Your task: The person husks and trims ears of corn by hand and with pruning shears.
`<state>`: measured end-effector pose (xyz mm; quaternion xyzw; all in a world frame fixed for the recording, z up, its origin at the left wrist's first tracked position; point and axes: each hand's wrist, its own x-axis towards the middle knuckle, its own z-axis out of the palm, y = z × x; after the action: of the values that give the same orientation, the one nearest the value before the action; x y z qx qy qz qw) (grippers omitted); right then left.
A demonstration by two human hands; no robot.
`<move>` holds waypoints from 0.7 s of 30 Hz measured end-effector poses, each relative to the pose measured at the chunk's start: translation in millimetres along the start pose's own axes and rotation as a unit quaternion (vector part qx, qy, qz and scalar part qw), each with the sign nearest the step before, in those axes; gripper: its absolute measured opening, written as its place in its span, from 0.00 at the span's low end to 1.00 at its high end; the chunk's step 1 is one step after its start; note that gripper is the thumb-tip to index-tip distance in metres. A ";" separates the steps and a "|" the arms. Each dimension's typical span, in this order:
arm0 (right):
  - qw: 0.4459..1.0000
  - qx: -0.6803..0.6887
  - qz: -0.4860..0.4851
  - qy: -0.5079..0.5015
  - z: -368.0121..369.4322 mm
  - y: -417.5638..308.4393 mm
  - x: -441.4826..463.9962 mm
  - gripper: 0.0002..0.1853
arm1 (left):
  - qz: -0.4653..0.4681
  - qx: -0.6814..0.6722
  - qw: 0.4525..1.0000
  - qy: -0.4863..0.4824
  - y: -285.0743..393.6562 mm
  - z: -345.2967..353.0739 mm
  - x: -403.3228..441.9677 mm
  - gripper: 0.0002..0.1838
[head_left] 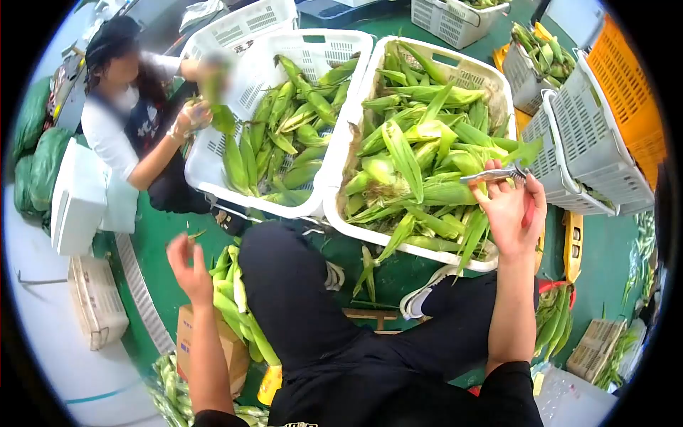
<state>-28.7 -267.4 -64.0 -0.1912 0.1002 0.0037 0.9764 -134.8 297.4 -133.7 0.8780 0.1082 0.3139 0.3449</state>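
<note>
My right hand [511,213] is turned palm up over the right edge of the nearer white crate [334,206]. It holds a metal tool [496,174] with a red handle, its fingers curled around it. Green corn ears and loose husks [405,156] fill that crate. At the left, my left hand [191,267] is raised with its fingers apart and nothing plainly in it. Just beside it, a pile of corn ears [238,306] lies over a cardboard box [235,356], next to my left knee.
A co-worker [128,107] at the upper left holds a corn ear [213,92] over a second white crate [284,210] of corn. Stacked white crates [583,128] and an orange crate [626,92] stand at the right. Green sacks [50,160] lie at the far left.
</note>
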 end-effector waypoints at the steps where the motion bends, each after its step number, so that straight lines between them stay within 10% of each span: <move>1: 1.000 -0.002 -0.001 -0.028 0.8 -0.7 -2.1 0.13 | 0.034 -0.062 0.997 -0.013 55.8 21.2 29.1 0.14; 5: 0.998 0.003 0.008 -0.067 -0.1 0.8 -5.9 0.16 | -0.069 -0.158 0.881 -0.441 186.6 139.3 80.1 0.11; 7: 0.999 0.001 -0.010 -0.041 -3.7 -1.8 -4.1 0.18 | 0.080 0.073 0.829 -0.549 196.4 227.6 69.7 0.15; 18: 0.996 0.069 -0.051 0.024 -3.5 -28.1 -11.0 0.19 | 0.125 0.072 0.953 -0.265 176.4 429.3 68.4 0.13; 21: 0.996 0.075 -0.047 0.022 -4.4 -25.8 -10.0 0.18 | 0.046 0.146 0.888 -0.433 171.5 467.2 83.4 0.21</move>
<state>-38.2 -292.7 -56.4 -0.1221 0.1121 -0.0543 0.9847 218.0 -46.6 -242.4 0.9712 -0.0481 -0.1014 0.2101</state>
